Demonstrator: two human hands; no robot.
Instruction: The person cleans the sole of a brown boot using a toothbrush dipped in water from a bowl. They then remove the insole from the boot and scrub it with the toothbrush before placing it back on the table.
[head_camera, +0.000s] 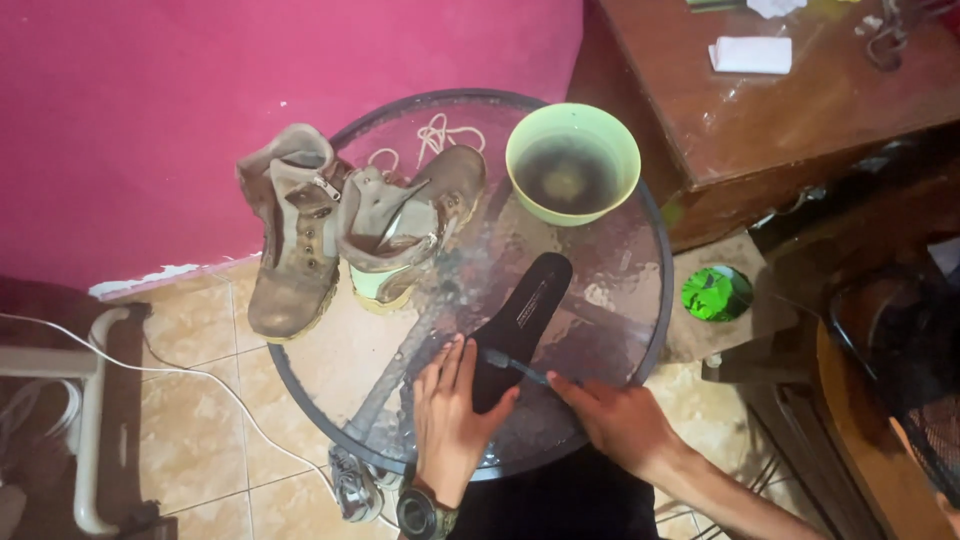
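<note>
While the left hand (450, 420) pressed flat on the black insole (520, 325) to pin it to the round glass table (640, 300), the right hand (620, 420) pinched a small brush (515, 367) across it. Scrubbing looked just begun. Beyond the grip sat the green water bowl (572, 162) and two dirty boots (350, 225). Next, dipping seemed needed.

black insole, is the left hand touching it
Touching: the head view shows the left hand lying flat on the near end of the black insole.
</note>
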